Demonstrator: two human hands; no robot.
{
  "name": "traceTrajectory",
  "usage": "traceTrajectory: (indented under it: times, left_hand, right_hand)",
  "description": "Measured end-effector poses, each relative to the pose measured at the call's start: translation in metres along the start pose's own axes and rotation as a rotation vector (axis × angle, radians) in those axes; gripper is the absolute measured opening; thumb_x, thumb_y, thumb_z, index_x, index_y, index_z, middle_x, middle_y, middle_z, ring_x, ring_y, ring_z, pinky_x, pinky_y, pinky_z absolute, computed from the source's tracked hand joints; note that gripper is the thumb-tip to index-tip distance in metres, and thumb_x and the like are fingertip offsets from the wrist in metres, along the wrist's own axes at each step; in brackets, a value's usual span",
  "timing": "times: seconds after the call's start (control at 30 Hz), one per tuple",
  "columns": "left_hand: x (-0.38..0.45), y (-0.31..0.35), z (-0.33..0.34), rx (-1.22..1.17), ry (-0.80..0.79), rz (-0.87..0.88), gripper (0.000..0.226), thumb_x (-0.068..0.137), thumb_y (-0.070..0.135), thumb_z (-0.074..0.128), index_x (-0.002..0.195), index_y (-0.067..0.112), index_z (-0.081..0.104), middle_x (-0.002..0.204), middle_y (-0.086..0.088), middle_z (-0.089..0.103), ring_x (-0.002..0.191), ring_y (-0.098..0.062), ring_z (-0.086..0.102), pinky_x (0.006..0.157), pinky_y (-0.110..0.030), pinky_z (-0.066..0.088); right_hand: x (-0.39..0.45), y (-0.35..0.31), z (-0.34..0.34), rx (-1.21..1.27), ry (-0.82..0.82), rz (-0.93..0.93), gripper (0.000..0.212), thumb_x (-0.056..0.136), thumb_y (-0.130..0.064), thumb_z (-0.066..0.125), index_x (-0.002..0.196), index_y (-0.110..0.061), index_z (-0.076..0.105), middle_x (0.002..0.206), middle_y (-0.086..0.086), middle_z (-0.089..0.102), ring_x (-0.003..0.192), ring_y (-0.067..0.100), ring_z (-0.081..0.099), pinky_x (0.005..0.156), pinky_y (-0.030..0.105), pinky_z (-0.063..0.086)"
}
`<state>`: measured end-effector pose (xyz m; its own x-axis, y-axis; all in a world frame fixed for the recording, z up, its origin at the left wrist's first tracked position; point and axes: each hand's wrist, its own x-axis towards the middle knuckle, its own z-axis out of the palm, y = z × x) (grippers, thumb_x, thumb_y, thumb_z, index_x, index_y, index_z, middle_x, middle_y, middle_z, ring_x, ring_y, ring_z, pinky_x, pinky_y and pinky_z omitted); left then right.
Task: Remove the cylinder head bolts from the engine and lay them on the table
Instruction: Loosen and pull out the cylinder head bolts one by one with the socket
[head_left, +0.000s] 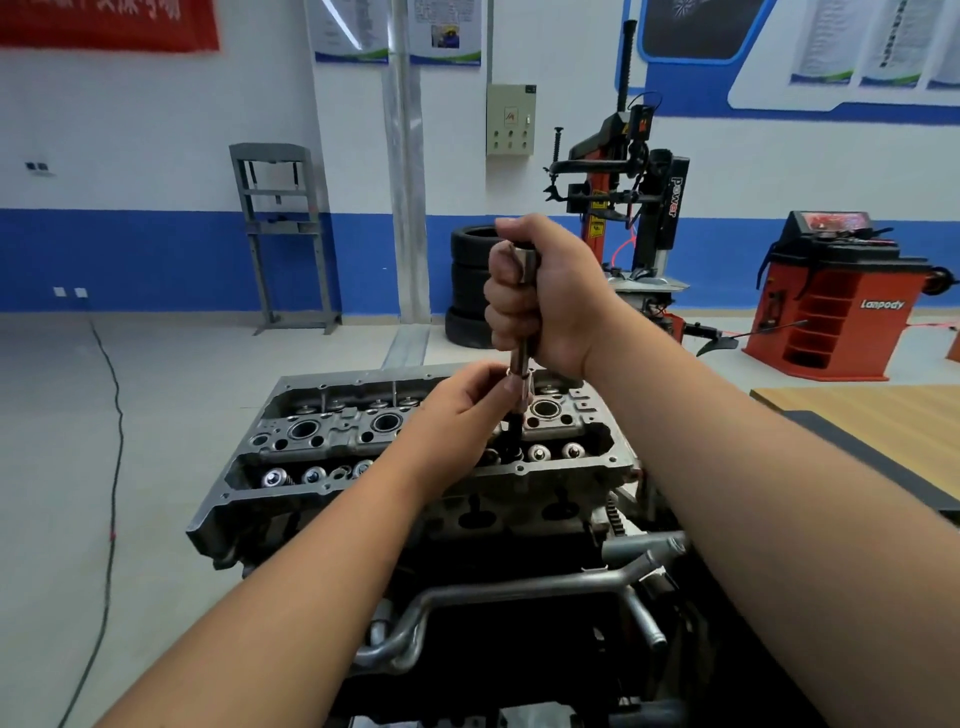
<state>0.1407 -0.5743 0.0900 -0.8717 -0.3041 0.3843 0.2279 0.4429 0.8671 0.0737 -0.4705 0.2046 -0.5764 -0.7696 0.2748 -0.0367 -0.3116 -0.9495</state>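
A grey cylinder head (363, 441) sits on top of the engine in front of me, with valve springs and spark plug wells exposed. My right hand (545, 296) is fisted around a vertical metal socket extension tool (521, 358) held above the head's right part. My left hand (462, 410) pinches the lower end of that tool, where a dark socket or bolt (514, 431) drops into the head. Whether a bolt is on the tool's end is hidden by my fingers.
A wooden table (883, 421) stands at the right behind my right forearm. Metal coolant pipes (519, 587) run across the engine's near side. Stacked tyres (470, 286), a tyre changer (634, 208), a red wheel balancer (831, 296) and a grey press frame (283, 234) stand along the far wall.
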Motion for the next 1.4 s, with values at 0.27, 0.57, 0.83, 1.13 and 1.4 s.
traceTrajectory:
  times: [0.27, 0.57, 0.83, 1.13, 1.4]
  left_hand:
    - [-0.001, 0.005, 0.0, 0.075, 0.012, 0.021, 0.018, 0.088, 0.064, 0.05, 0.093, 0.056, 0.065, 0.087, 0.022, 0.072, 0.074, 0.004, 0.062, 0.07, -0.039, 0.053]
    - [0.001, -0.001, -0.001, 0.006, -0.024, -0.008, 0.021, 0.098, 0.055, 0.045, 0.105, 0.057, 0.065, 0.109, 0.017, 0.075, 0.104, -0.003, 0.071, 0.088, -0.037, 0.05]
    - [0.004, -0.001, -0.002, 0.069, 0.045, 0.055, 0.013, 0.093, 0.034, 0.056, 0.08, 0.038, 0.059, 0.071, 0.027, 0.066, 0.06, 0.008, 0.056, 0.055, -0.01, 0.044]
    - [0.003, -0.001, 0.0, -0.021, -0.014, 0.03, 0.024, 0.1, 0.05, 0.047, 0.107, 0.042, 0.068, 0.103, 0.011, 0.075, 0.104, -0.017, 0.071, 0.083, -0.036, 0.049]
    - [0.005, -0.001, 0.0, 0.038, 0.099, 0.036, 0.007, 0.098, 0.038, 0.063, 0.105, 0.035, 0.064, 0.089, 0.019, 0.071, 0.071, 0.003, 0.061, 0.073, -0.036, 0.055]
  right_hand:
    - [-0.005, 0.027, 0.03, -0.211, 0.442, -0.308, 0.029, 0.098, -0.032, 0.052, 0.074, -0.016, 0.048, 0.053, -0.011, 0.045, 0.046, 0.005, 0.04, 0.045, 0.018, 0.036]
    - [0.006, -0.005, -0.002, -0.044, -0.101, 0.046, 0.042, 0.094, -0.029, 0.039, 0.053, -0.02, 0.04, 0.048, -0.004, 0.023, 0.047, 0.016, 0.016, 0.054, 0.032, 0.013]
    - [-0.005, 0.032, 0.038, -0.258, 0.525, -0.398, 0.033, 0.1, -0.028, 0.042, 0.069, -0.017, 0.048, 0.048, -0.016, 0.045, 0.043, 0.0, 0.041, 0.048, 0.018, 0.037]
    - [0.0, 0.006, -0.007, 0.062, -0.044, -0.032, 0.042, 0.093, -0.035, 0.049, 0.054, -0.02, 0.041, 0.046, -0.005, 0.026, 0.045, 0.014, 0.018, 0.048, 0.027, 0.016]
    - [-0.004, 0.037, 0.034, -0.16, 0.476, -0.447, 0.03, 0.096, -0.04, 0.047, 0.074, -0.019, 0.05, 0.053, -0.014, 0.044, 0.051, 0.005, 0.041, 0.052, 0.021, 0.038]
